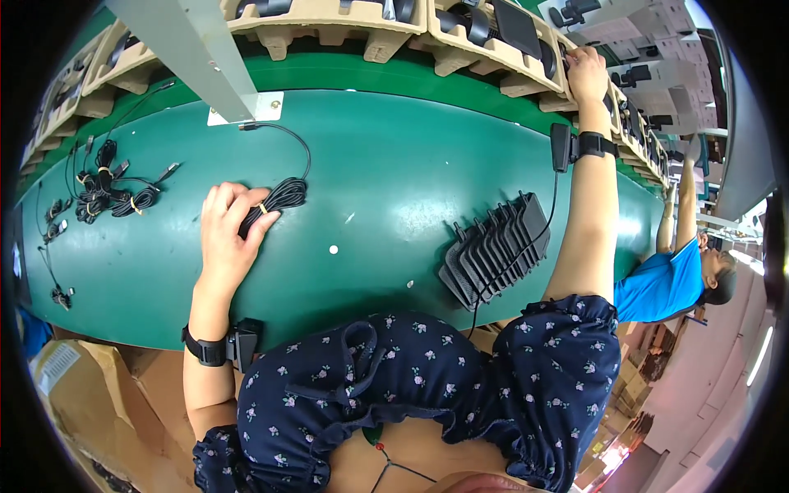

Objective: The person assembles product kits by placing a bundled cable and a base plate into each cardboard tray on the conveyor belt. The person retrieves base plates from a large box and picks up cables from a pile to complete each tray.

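Cable coil [286,195] grasped in left hand [230,222], left half of bench [444,123]; wide green surface [386,197], then black ribbed stack [497,249] by near edge; right hand [587,76] past far edge at tan trays [403,31], grip unclear; blue-shirted co-worker [670,283] beyond.

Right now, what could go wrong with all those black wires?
The coiled black cable in the left hand has its loose end near the grey metal post, so it might snag. The thin black wire from the right wrist's boxy black device crosses the ribbed black stack; moving the right hand could shift that stack.
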`<state>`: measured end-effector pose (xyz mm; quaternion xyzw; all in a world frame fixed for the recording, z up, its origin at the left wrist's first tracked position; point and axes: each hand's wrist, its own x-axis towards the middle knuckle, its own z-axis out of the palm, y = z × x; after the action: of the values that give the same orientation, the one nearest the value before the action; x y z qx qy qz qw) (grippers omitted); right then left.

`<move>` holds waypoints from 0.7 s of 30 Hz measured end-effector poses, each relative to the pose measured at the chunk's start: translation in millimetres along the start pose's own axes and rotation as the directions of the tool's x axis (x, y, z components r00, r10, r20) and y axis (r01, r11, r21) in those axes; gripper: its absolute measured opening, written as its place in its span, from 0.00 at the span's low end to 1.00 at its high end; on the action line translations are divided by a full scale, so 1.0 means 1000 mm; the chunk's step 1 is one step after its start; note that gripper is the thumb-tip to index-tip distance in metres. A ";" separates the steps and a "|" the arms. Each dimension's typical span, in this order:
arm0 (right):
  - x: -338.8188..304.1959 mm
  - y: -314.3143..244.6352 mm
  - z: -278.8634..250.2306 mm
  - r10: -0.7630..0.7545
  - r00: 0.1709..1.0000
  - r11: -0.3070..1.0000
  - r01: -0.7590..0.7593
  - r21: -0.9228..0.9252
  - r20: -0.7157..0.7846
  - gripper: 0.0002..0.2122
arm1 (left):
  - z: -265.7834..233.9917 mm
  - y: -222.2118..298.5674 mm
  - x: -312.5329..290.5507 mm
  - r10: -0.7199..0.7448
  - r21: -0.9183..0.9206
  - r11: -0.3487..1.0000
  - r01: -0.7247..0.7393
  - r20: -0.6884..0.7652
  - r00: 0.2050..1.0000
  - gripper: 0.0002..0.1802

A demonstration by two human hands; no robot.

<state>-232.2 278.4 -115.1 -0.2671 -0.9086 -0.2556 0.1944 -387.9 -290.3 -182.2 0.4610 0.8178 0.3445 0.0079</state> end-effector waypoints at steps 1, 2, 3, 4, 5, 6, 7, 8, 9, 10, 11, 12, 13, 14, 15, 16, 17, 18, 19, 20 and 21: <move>-0.001 0.001 -0.001 -0.029 1.000 1.000 0.029 -0.009 0.006 0.07 | 0.000 -0.001 0.000 0.007 0.001 1.000 -0.007 0.004 1.000 0.14; -0.004 0.002 -0.001 -0.022 1.000 1.000 0.022 -0.010 0.006 0.07 | 0.001 -0.002 -0.001 -0.001 -0.001 1.000 0.001 -0.004 1.000 0.14; -0.004 0.001 0.000 -0.022 0.999 1.000 0.022 -0.021 0.025 0.07 | 0.002 -0.002 -0.002 -0.015 0.002 1.000 0.015 -0.016 1.000 0.14; -0.004 -0.001 0.001 -0.023 0.999 0.999 0.024 -0.031 0.042 0.07 | 0.003 -0.003 -0.001 -0.016 0.007 1.000 0.016 -0.019 1.000 0.14; -0.007 0.004 0.005 -0.008 0.997 1.000 0.010 -0.018 0.079 0.08 | 0.003 -0.003 0.000 -0.006 0.005 1.000 0.006 -0.015 1.000 0.14; -0.005 0.007 0.007 -0.022 0.990 1.000 0.025 -0.016 0.140 0.09 | 0.002 -0.003 -0.002 -0.007 0.011 1.000 0.007 -0.015 1.000 0.14; -0.001 0.005 0.005 0.022 0.967 0.998 -0.008 -0.055 0.252 0.10 | 0.001 -0.005 -0.004 -0.017 0.027 0.999 0.018 -0.020 1.000 0.14; 0.005 0.003 0.003 0.066 0.931 0.995 -0.034 -0.096 0.359 0.10 | 0.002 -0.007 -0.004 0.010 0.018 1.000 -0.010 -0.032 0.999 0.14; 0.008 0.008 0.006 0.082 0.907 0.992 -0.036 -0.118 0.414 0.11 | 0.003 -0.010 -0.004 0.043 0.002 0.999 -0.043 -0.044 0.998 0.14; 0.013 0.001 0.001 0.040 0.896 0.997 -0.008 -0.074 0.441 0.10 | 0.004 -0.012 -0.006 0.026 0.022 0.999 -0.025 -0.057 0.998 0.14; 0.010 0.001 0.003 0.016 0.903 0.999 0.006 -0.051 0.430 0.10 | 0.005 -0.014 -0.006 0.032 -0.003 0.999 -0.033 -0.050 0.998 0.14; 0.003 0.015 0.007 -0.030 0.955 0.996 0.004 0.089 0.296 0.08 | 0.005 -0.014 -0.005 0.048 -0.033 0.998 -0.050 -0.046 0.998 0.14; -0.004 0.027 0.013 -0.059 0.987 0.974 0.024 0.226 0.150 0.09 | 0.006 -0.016 -0.003 0.039 -0.019 0.999 -0.040 -0.063 0.997 0.14; -0.007 0.028 0.012 -0.072 0.997 0.933 0.066 0.355 0.003 0.12 | 0.010 -0.018 0.000 0.059 -0.044 0.997 -0.061 -0.051 0.997 0.14; -0.008 0.004 0.000 0.152 0.988 0.887 -0.122 0.446 -0.031 0.17 | 0.009 -0.018 -0.003 0.057 -0.057 0.997 -0.059 -0.037 0.998 0.14; -0.009 -0.030 -0.011 0.361 0.932 0.784 -0.290 0.548 -0.023 0.23 | 0.009 -0.020 -0.010 0.008 -0.024 1.000 -0.009 -0.053 0.999 0.14; -0.014 -0.043 -0.022 0.391 0.900 0.856 -0.279 0.435 -0.193 0.15 | 0.009 -0.020 -0.010 0.013 -0.030 0.999 -0.015 -0.053 0.999 0.14; -0.016 -0.051 -0.029 0.397 0.844 0.905 -0.297 0.304 -0.361 0.08 | 0.011 -0.020 -0.009 0.028 -0.043 0.999 -0.030 -0.047 0.999 0.13; -0.011 -0.058 -0.036 0.343 0.872 0.904 -0.205 0.376 -0.349 0.10 | 0.013 -0.021 -0.008 0.024 -0.057 0.998 -0.026 -0.041 0.999 0.13; -0.012 -0.065 -0.043 0.171 0.916 0.908 -0.003 0.418 -0.364 0.11 | 0.013 -0.020 -0.007 0.017 -0.047 0.999 -0.020 -0.048 0.999 0.13; -0.015 -0.107 -0.072 0.124 0.942 0.806 0.088 0.585 -0.313 0.08 | 0.014 -0.021 -0.007 0.037 -0.042 0.998 -0.040 -0.071 0.997 0.13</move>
<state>-267.0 153.6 -103.7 -0.1542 -0.8932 0.0003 0.4223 -395.1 -294.9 -207.5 0.4639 0.8008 0.3785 -0.0174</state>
